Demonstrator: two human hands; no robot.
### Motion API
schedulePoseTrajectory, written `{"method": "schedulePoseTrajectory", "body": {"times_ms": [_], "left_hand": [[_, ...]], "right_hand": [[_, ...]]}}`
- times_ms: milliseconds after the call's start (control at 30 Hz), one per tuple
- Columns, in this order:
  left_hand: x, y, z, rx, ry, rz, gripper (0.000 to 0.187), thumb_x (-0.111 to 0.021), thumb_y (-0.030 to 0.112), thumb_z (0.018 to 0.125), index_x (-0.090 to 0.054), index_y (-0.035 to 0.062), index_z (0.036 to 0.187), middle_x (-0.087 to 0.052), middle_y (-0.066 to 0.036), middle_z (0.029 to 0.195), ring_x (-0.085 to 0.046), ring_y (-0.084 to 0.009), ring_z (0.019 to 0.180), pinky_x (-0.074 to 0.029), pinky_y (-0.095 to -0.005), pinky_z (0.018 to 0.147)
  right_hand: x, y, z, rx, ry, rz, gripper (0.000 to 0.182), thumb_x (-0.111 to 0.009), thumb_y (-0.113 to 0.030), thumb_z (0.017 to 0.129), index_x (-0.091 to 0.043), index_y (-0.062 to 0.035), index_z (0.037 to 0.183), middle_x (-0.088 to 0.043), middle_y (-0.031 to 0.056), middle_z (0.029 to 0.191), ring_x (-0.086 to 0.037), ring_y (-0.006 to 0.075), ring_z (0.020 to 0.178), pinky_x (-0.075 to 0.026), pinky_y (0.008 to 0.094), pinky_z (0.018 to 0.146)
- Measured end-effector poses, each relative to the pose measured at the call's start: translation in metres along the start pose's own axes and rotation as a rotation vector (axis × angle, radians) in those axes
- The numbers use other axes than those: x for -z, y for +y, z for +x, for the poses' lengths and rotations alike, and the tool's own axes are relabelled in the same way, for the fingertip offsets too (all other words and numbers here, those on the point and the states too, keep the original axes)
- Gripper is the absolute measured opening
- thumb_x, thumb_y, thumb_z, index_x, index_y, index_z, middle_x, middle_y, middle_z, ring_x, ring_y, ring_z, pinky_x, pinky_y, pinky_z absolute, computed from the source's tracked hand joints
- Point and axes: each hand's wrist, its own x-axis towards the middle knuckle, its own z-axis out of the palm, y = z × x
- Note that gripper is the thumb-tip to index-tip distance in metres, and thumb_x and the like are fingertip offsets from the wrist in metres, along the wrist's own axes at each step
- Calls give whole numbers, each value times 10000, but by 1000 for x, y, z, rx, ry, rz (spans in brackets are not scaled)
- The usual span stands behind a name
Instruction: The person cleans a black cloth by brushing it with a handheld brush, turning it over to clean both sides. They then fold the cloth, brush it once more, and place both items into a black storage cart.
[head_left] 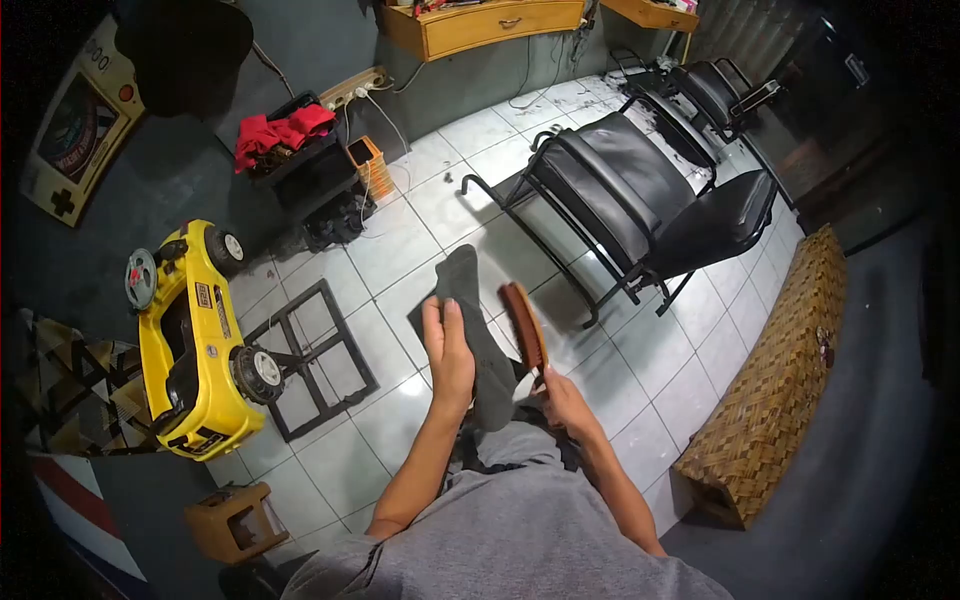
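Observation:
A long dark grey item, perhaps a shoe or sandal [474, 340], is held upright in front of my body. My left hand [451, 350] grips it from its left side, with fingers and thumb against its surface. Just to the right, my right hand [569, 400] is closed round the handle of a brush [523, 325] with a wooden back and reddish-brown bristles. The brush points up and its bristles face the grey item, with a small gap between them.
A yellow toy car [205, 345] and a dark frame [318, 360] lie left. Black chairs [620, 190] stand upper right, a woven box [765, 400] right. A black bin [305, 175] with red cloth, a drawer [500, 33] and a cardboard box [236, 522] are around.

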Motion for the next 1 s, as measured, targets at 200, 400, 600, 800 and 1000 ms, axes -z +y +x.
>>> {"method": "schedulePoseTrajectory", "body": {"times_ms": [200,400,600,800,1000], "left_hand": [[-9,-1,15,-12,42,-31,203,-380,220,987,-390,49,1096,-433,15,824,-394,-47,740,-367,-205,659],[-32,36,43,-224,140,9,216,-370,243,992,-421,49,1073,-454,-9,891,-427,-77,789,-381,-224,725],[-23,29,56,-365,326,-1,236,-398,154,975,-337,65,1185,-469,-50,960,-460,-97,846,-411,-237,737],[-29,25,40,-269,31,81,301,-507,82,909,-503,-1,1198,-520,-27,963,-451,-58,762,-405,-205,685],[-50,38,43,-488,76,169,463,-470,26,918,-365,20,1369,-570,10,965,-489,-24,753,-400,-150,684]], "right_hand": [[-9,-73,-21,173,-299,375,397,-318,-429,977,-491,-79,904,-343,-44,595,-296,72,463,-249,215,415],[11,-10,60,426,-131,-733,425,-360,-342,961,-571,26,962,-599,288,863,-574,452,827,-439,481,745],[42,6,75,321,52,-733,439,-356,-370,965,-566,2,866,-596,196,649,-588,353,637,-456,410,598],[9,-104,-5,282,-243,282,415,-342,-410,977,-449,-86,742,-390,-47,596,-378,47,520,-309,208,439],[9,-33,43,619,-161,-340,428,-328,-348,981,-479,2,786,-524,131,635,-539,277,601,-425,375,569]]}}
